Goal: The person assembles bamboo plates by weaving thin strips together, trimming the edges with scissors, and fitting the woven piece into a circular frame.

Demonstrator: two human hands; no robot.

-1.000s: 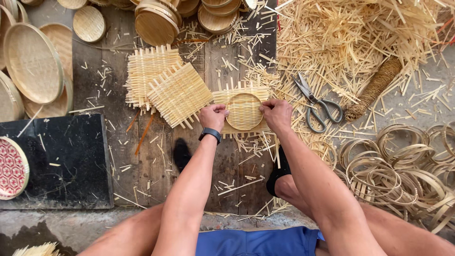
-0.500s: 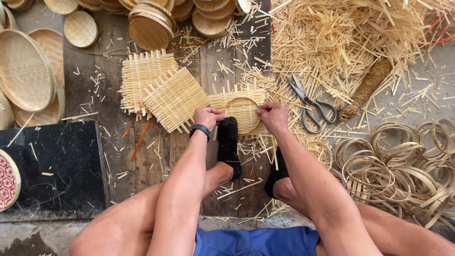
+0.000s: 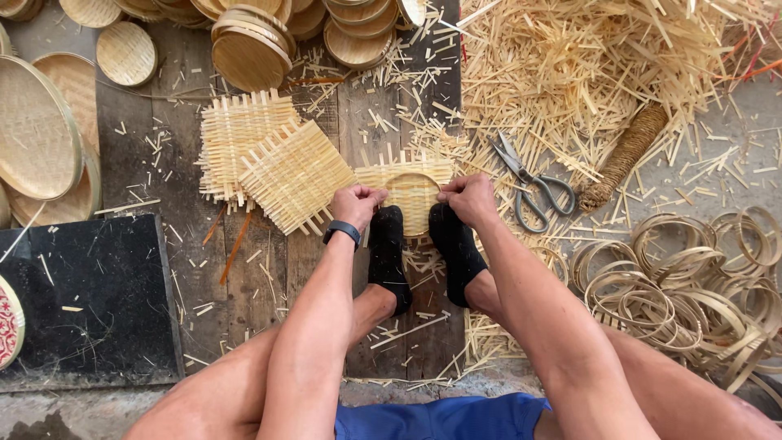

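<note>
A small woven bamboo mat (image 3: 410,186) with a round bamboo ring lying on it sits on the wooden board. My left hand (image 3: 357,205) grips its left edge and my right hand (image 3: 466,198) grips its right edge, fingers curled. Both my feet in black socks (image 3: 388,254) press on the near edge of the mat between my hands. Next to my left hand lie two larger square woven mats (image 3: 277,167), one overlapping the other.
Scissors (image 3: 533,187) and a coil of twine (image 3: 626,155) lie right of my right hand, by a heap of bamboo strips (image 3: 586,65). Bamboo rings (image 3: 692,281) pile at right. Round woven trays (image 3: 248,45) lie at top and left. A black slab (image 3: 81,297) is at lower left.
My feet have come forward onto the near edge of the mat, first the left, then the right. My hands stay on the mat's edges.
</note>
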